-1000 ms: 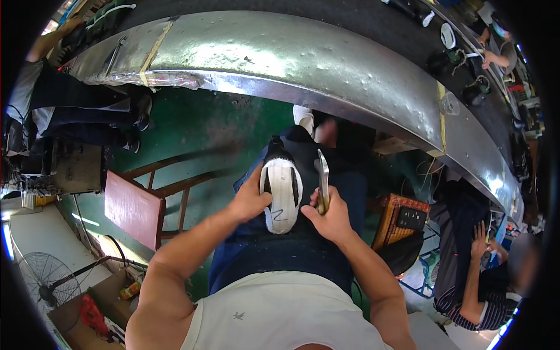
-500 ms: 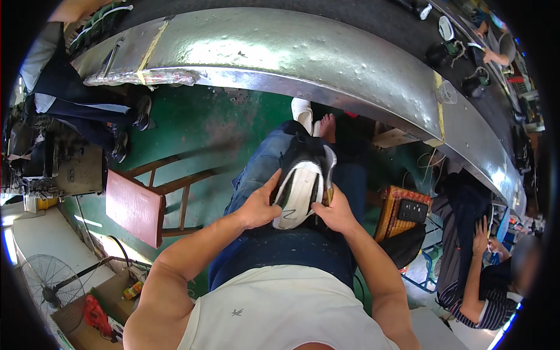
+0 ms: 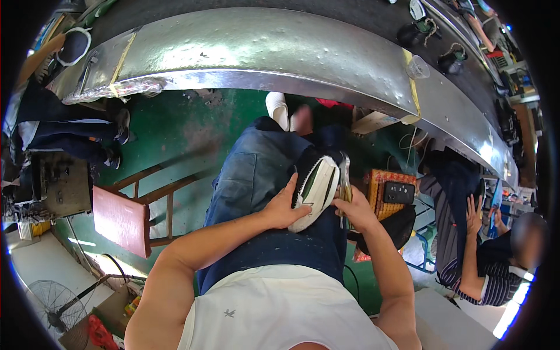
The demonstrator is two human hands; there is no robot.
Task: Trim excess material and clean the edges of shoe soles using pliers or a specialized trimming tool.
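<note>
A black shoe with a white sole (image 3: 315,189) lies tilted on my lap, sole turned up and to the left. My left hand (image 3: 283,207) grips the sole's near side. My right hand (image 3: 354,210) is closed around a metal plier-like tool (image 3: 345,181), whose jaws rest against the shoe's right edge. My legs in blue jeans (image 3: 256,175) stretch out beneath the shoe toward a long metal bench.
A curved metal workbench (image 3: 262,52) runs across the top, with dark shoes (image 3: 411,32) on it. A red wooden stool (image 3: 125,219) stands at my left. A seated person in a striped shirt (image 3: 475,274) is at my right, and another person's legs (image 3: 64,125) at far left.
The shoe has turned from sole facing me to tilted on its side and sunk lower on my lap. Both hands moved down with it; the tool now sits along the shoe's right edge.
</note>
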